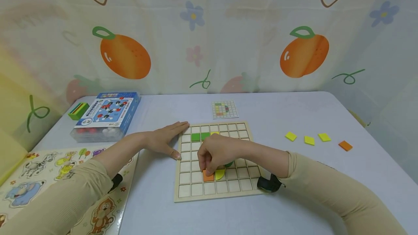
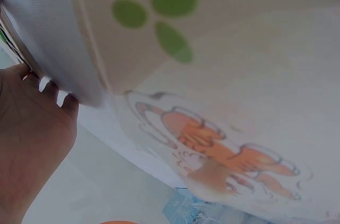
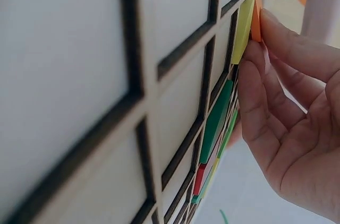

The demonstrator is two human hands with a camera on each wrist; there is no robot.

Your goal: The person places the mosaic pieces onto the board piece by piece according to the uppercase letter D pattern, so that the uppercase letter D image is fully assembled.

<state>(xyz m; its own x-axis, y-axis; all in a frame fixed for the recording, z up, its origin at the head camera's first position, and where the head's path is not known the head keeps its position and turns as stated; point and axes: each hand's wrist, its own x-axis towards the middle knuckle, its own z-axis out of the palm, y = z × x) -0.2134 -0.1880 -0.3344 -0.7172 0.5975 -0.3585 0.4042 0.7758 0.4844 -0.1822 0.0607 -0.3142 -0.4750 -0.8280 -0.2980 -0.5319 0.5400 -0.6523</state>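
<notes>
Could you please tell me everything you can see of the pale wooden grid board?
The flat, near-square pale wooden grid board, apparently wood, lies on the white tabletop. Thin, raised, dark-sided strips divide it into square cells within a plain rim. Some cells hold coloured pieces, including two green square tiles, a yellow round-edged piece and an orange square tile; many are bare. The left hand touches its left edge; the right hand, fingertips at the orange tile, hides part of it.
</notes>
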